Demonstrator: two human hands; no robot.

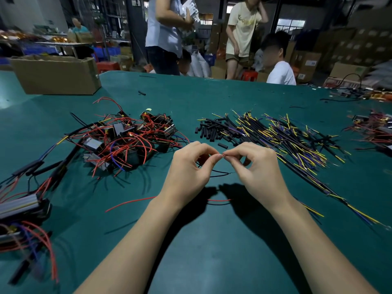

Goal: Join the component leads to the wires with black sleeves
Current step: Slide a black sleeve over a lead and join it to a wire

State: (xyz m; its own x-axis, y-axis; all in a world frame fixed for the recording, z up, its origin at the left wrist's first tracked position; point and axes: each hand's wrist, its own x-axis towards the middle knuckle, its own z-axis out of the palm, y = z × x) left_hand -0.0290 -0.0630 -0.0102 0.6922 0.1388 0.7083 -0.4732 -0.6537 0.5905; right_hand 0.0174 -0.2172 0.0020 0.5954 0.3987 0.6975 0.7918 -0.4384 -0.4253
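My left hand (188,166) and my right hand (254,168) meet fingertip to fingertip above the green table (212,240), both pinching a thin red lead (221,155) where their tips touch. A thin black wire (218,174) trails on the table under my hands. A loose red wire (131,203) lies by my left wrist. Left of my hands sits a heap of black components with red leads (127,139). To the right lies a pile of wires with black sleeves (286,134) showing yellow and blue ends, with short loose black sleeves (210,129) beside it.
A cardboard box (57,75) stands at the back left. Assembled harnesses with a grey block (19,206) lie at the left edge. More components (373,126) sit at the far right. People stand and sit beyond the table's far edge.
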